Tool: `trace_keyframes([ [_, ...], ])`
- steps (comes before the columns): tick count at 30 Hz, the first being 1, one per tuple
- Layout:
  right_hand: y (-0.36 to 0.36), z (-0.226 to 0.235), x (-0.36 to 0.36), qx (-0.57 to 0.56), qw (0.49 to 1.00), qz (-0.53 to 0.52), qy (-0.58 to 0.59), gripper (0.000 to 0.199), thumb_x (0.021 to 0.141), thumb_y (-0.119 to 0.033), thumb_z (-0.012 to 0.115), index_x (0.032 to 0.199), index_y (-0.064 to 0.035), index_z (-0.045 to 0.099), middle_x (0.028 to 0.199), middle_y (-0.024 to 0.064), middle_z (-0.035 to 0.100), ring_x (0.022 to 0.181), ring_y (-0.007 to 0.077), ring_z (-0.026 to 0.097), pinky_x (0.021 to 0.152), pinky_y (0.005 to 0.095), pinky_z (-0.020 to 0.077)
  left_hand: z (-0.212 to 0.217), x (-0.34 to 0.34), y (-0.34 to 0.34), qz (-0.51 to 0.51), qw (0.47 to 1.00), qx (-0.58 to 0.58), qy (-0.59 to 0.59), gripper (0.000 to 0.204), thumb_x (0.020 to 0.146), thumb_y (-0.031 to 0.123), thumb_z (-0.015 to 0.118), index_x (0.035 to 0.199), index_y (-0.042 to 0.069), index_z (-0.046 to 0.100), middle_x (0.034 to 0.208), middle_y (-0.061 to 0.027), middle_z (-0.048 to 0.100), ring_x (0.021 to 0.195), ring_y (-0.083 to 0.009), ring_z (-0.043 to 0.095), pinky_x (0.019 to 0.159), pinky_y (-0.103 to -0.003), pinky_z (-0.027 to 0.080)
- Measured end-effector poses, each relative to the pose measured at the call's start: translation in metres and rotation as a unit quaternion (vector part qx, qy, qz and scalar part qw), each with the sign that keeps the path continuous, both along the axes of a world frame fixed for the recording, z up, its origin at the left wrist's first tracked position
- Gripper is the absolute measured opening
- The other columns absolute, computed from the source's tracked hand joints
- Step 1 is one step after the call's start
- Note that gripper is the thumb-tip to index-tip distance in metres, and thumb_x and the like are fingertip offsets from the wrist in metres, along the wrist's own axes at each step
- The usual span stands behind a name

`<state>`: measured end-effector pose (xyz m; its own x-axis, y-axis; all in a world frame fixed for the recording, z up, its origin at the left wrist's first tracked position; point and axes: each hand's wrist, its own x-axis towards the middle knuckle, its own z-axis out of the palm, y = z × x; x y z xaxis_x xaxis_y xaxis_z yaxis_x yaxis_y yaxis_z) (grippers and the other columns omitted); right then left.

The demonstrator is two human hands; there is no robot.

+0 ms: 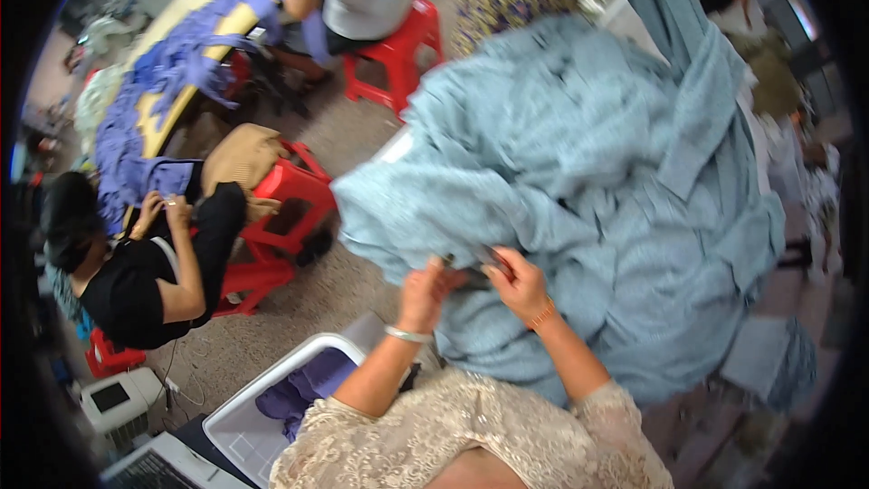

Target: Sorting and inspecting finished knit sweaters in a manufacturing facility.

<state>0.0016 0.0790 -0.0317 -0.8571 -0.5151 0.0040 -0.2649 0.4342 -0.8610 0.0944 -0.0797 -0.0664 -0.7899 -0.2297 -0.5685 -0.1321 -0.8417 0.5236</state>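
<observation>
A big heap of light blue-grey knit fabric (579, 145) lies in front of me and spreads to the right. Both my hands are at its near edge, close together. My left hand (424, 297) is closed, with a small dark tip showing at its fingers; what it grips is too small to name. My right hand (519, 286) is pinched on a small dark, flat piece (490, 258) whose kind I cannot make out. Between the hands is a dark, blurred patch. A pale bangle is on my left wrist and an orange-toned band on my right.
A white plastic bin (317, 344) with purple fabric (303, 389) stands at my lower left. Red stools (294, 195) are to the left, one bearing a tan knit piece (243, 158). A person in black (136, 294) handles purple fabric beside a curved table (154, 131). Another person sits farther back.
</observation>
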Motion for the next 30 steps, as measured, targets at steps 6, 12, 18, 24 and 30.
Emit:
trace_keyframes([
  [6, 0.049, -0.01, 0.007, 0.023, 0.999, -0.048, 0.004, 0.033, 0.078, -0.023, 0.072, 0.099, -0.0021, 0.058, 0.068, 0.0064, 0.058, 0.057, 0.0138, 0.052, 0.055, 0.0287, 0.0454, -0.025, -0.028, 0.048, -0.101, 0.989, 0.082, 0.065, 0.034, 0.087, 0.022, 0.064, 0.115, 0.008, 0.052, 0.113, -0.0015, 0.055, 0.105, -0.0142, 0.053, 0.086, -0.038, 0.049],
  [12, 0.051, 0.011, 0.002, 0.031, 0.998, -0.051, 0.001, 0.03, 0.081, -0.021, 0.068, 0.104, -0.0039, 0.058, 0.069, 0.0086, 0.06, 0.058, 0.0181, 0.057, 0.053, 0.0304, 0.0453, -0.014, -0.048, 0.033, -0.045, 0.998, 0.05, -0.02, 0.023, 0.091, 0.02, 0.055, 0.102, -0.001, 0.057, 0.105, -0.0135, 0.062, 0.098, -0.0267, 0.061, 0.083, -0.038, 0.053],
  [18, 0.065, 0.004, 0.006, 0.079, 0.996, -0.036, 0.034, 0.03, 0.081, -0.023, 0.067, 0.103, -0.0048, 0.056, 0.074, 0.0102, 0.063, 0.062, 0.0254, 0.062, 0.055, 0.0337, 0.0478, -0.011, -0.045, 0.036, -0.07, 0.995, 0.066, 0.032, 0.018, 0.092, 0.019, 0.054, 0.097, 0.003, 0.058, 0.101, -0.0122, 0.063, 0.096, -0.0267, 0.061, 0.084, -0.039, 0.051],
  [24, 0.057, 0.001, 0.002, 0.071, 0.997, -0.023, 0.03, 0.028, 0.082, -0.023, 0.066, 0.101, -0.0046, 0.054, 0.072, 0.0095, 0.063, 0.062, 0.0245, 0.062, 0.055, 0.0337, 0.0482, -0.01, -0.038, 0.038, -0.058, 0.993, 0.101, 0.036, 0.019, 0.092, 0.018, 0.055, 0.097, 0.0, 0.059, 0.098, -0.0118, 0.064, 0.092, -0.0253, 0.063, 0.084, -0.039, 0.052],
  [30, 0.047, -0.004, -0.012, 0.055, 0.995, 0.024, 0.074, 0.025, 0.084, -0.026, 0.063, 0.098, -0.0059, 0.055, 0.071, 0.0091, 0.063, 0.061, 0.0267, 0.062, 0.055, 0.0354, 0.048, -0.016, -0.036, 0.037, -0.058, 0.992, 0.099, 0.054, 0.016, 0.092, 0.017, 0.053, 0.093, 0.003, 0.06, 0.099, -0.0096, 0.064, 0.095, -0.0234, 0.062, 0.086, -0.04, 0.051],
])
